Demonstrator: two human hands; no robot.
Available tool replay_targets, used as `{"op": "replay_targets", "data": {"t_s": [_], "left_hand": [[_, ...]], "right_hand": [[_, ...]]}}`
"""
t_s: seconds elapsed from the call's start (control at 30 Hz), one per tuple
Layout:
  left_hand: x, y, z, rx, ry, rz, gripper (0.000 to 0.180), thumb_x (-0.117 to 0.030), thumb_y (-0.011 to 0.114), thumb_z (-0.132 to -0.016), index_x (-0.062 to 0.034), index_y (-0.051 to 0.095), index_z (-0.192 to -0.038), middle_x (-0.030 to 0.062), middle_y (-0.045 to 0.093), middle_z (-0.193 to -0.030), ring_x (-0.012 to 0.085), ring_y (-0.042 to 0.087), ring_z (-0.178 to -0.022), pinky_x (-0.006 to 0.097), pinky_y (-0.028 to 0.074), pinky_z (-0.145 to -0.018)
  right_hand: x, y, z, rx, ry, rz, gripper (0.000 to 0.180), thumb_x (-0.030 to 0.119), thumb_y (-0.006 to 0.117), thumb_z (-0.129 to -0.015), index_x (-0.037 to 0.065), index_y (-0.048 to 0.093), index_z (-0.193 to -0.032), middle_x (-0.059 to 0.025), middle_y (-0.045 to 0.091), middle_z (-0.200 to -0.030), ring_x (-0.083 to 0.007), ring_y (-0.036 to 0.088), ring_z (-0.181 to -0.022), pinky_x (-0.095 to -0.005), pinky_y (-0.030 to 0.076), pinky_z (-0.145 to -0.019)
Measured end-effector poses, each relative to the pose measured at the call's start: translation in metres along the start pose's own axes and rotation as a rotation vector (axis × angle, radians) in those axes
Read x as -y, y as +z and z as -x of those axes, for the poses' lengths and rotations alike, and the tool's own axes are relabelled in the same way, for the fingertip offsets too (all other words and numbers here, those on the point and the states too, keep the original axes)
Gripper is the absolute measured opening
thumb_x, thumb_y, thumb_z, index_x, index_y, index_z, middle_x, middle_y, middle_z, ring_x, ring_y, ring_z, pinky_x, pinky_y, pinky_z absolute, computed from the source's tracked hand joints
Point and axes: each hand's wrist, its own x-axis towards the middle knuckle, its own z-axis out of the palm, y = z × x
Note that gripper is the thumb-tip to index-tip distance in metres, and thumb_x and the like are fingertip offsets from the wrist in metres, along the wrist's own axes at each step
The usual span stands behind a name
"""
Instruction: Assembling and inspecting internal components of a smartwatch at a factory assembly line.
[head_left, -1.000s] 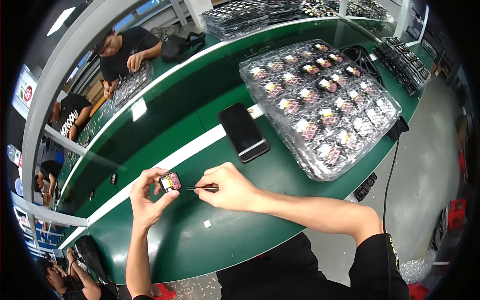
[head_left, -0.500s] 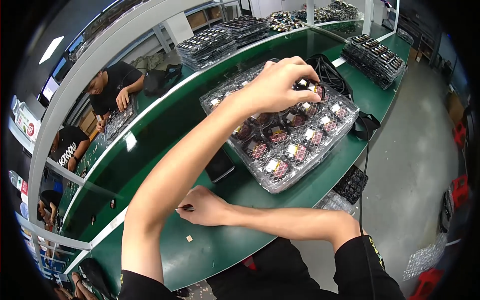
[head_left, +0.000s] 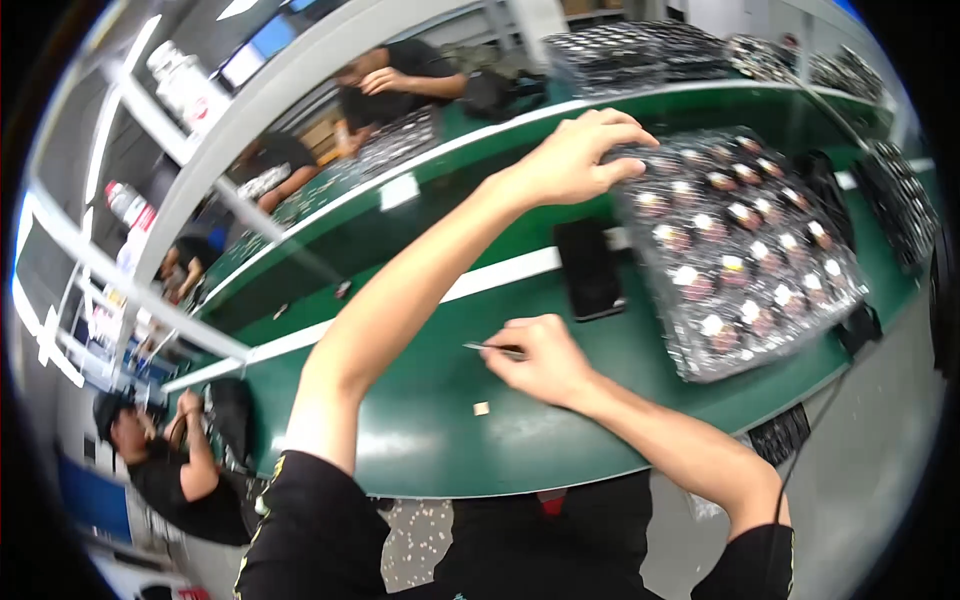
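My left hand (head_left: 585,160) is raised at the upper left corner of a clear plastic blister tray (head_left: 672,335). Its thumb and fingers curl around a small dark part, blurred and mostly hidden. Rows of small parts (head_left: 733,268) with copper-coloured middles and pale tabs fill the tray. My right hand (head_left: 545,362) is closed on slim metal tweezers (head_left: 478,347), whose tip points left just above the green bench. Below the tweezers a small tan square (head_left: 481,408) lies on the bench top. Between my right hand and the tray rests a black phone-like slab (head_left: 588,268).
Stacked trays (head_left: 605,55) stand beyond the bench's far ledge, and more trays (head_left: 895,200) sit at the far right. A black cable (head_left: 810,430) hangs over the right edge. Co-workers sit across the bench, and another person (head_left: 175,455) is at the left.
My view has swung left, so the tray appears farther right. My left hand has moved from over the tray's parts to its upper left corner. The right hand still holds the tweezers.
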Motion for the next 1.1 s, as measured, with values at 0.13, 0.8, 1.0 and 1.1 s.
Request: {"op": "replay_targets", "data": {"t_s": [0.13, 0.8, 1.0, 1.1], "left_hand": [[0.047, -0.031, 0.145, -0.042, -0.46, -0.075, 0.037, -0.029, 0.074, -0.105, -0.0082, 0.074, -0.137, 0.0186, 0.072, -0.136, 0.038, 0.065, -0.132, 0.048, 0.051, -0.115], [0.001, -0.102, 0.447, -0.234, -1.096, -0.436, 0.04, -0.016, 0.077, -0.102, -0.0063, 0.067, -0.139, 0.0111, 0.073, -0.12, 0.0302, 0.07, -0.116, 0.043, 0.055, -0.104], [-0.087, -0.056, 0.356, -0.041, -0.642, 0.011, 0.052, -0.013, 0.079, -0.1, -0.0073, 0.064, -0.149, 0.0135, 0.072, -0.125, 0.0332, 0.068, -0.116, 0.045, 0.052, -0.107], [-0.125, -0.047, 0.33, 0.038, -0.638, -0.105, 0.052, -0.018, 0.083, -0.097, -0.011, 0.067, -0.147, 0.008, 0.07, -0.12, 0.0267, 0.067, -0.109, 0.042, 0.053, -0.095]], "right_hand": [[0.01, -0.002, -0.001, -0.007, 0.049, 0.033, 0.015, 0.008, 0.081, -0.091, -0.003, 0.084, -0.099, -0.017, 0.074, -0.077, -0.0284, 0.072, -0.066, -0.0394, 0.055, -0.063], [0.01, 0.01, -0.005, -0.043, 0.119, 0.066, 0.014, 0.006, 0.084, -0.092, -0.003, 0.086, -0.102, -0.0073, 0.071, -0.07, -0.0093, 0.057, -0.06, -0.0291, 0.04, -0.055], [-0.002, 0.004, -0.008, -0.116, 0.313, -0.117, 0.012, 0.007, 0.082, -0.099, -0.002, 0.087, -0.106, -0.0013, 0.075, -0.081, -0.0026, 0.06, -0.07, -0.0219, 0.043, -0.061], [-0.001, 0.003, -0.011, -0.099, 0.338, -0.132, 0.013, 0.008, 0.082, -0.101, -0.001, 0.087, -0.107, -0.0012, 0.077, -0.086, -0.0025, 0.062, -0.073, -0.0216, 0.046, -0.064]]}}
